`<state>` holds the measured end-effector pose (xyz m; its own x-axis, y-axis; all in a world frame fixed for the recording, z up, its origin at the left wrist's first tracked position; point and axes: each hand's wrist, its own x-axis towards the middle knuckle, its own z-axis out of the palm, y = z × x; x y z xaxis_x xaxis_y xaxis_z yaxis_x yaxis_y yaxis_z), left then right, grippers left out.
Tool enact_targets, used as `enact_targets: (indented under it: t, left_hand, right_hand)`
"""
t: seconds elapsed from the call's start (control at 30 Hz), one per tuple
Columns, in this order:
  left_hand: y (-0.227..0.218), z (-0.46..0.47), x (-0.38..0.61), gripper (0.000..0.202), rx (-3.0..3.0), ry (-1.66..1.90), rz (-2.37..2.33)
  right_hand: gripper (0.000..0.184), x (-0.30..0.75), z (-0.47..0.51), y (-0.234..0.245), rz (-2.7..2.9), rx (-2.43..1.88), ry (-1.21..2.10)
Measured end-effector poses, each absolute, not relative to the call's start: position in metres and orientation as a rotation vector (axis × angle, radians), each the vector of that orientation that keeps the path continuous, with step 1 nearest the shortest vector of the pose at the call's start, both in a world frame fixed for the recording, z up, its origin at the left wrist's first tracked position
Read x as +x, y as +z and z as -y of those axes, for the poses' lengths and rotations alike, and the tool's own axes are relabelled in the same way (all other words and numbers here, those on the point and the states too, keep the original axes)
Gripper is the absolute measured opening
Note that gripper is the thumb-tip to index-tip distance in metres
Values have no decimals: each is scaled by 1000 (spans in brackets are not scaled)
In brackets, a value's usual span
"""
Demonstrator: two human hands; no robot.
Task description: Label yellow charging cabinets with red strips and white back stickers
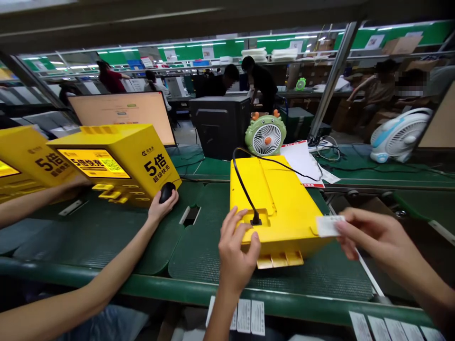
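In front of me on the green conveyor lies a yellow box (pixel 284 189), its back panel facing up. A black power cord (pixel 239 173) is plugged into a recess near its front edge. My left hand (pixel 237 246) rests on the box's front left edge beside the plug, fingers apart and not wrapped round anything. At the box's right front corner, my right hand (pixel 373 234) pinches a small white label (pixel 330 226) between thumb and fingers. The label overlaps the corner in view; whether it touches the surface I cannot tell.
A co-worker's hand (pixel 164 201) grips a black mouse (pixel 167 192) at my left, beside another yellow box (pixel 156 161) with a lit screen. White labels (pixel 243 316) hang along the conveyor's front edge. Behind stand a green fan (pixel 266 135), a black computer case (pixel 220 125) and papers (pixel 302 163).
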<state>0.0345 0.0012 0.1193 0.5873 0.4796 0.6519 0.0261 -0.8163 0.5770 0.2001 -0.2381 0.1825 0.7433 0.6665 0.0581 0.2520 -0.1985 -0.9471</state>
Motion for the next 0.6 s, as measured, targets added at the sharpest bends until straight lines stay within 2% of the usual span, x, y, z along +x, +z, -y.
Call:
enact_targets:
  t: [0.1,0.2,0.43,0.6]
  left_hand:
    - [118,17,31,11,2346,1193,-457]
    - [116,28,26,12,2375,1203,-455]
    - [110,37,15,18,2343,1224,-468]
    - [125,45,6,17,2212,1276,-531]
  right_hand:
    - [48,232,194,199,812,-1774,649]
    - [49,248,175,196,751,-1814,785]
    - [44,255,194,193,632,-1853,817]
    - [36,236,196,200,846,-1820,822]
